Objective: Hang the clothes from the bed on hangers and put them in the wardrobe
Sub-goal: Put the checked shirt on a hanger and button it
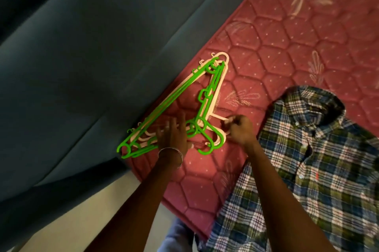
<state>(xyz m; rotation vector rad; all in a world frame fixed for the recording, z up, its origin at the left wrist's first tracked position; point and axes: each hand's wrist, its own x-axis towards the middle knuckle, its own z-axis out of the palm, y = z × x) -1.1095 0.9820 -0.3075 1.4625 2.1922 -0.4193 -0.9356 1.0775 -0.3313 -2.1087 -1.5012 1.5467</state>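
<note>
Fingers [174, 124] of the left hand [173, 138] lie fairly straight and spread, pressing down on the stack of green and cream hangers [174, 106] that rests at the bed's edge; they curl round nothing, they only steady the pile; a bangle sits at that wrist, and beyond the fingers' left lies the dark blue-grey fabric [82, 46] alongside the mattress [287, 36]. Just right of those fingers, the right hand [240, 128] has its fingers curled, pinching the end of a cream hanger [222, 118] at the stack's near corner, close by the hooks; whether it is already free of the others I cannot tell. Further right of that hand, apart from it, the plaid shirt [307, 159] lies flat and buttoned on the red quilted mattress, collar away from the person; no hanger is in it yet. By my judgement the step in hand is separating one hanger from the tangle; the next move calls for the left fingers to hold the rest down while the right draws its hanger clear of the interlocked hooks, then carries it right to the shirt's collar.
</note>
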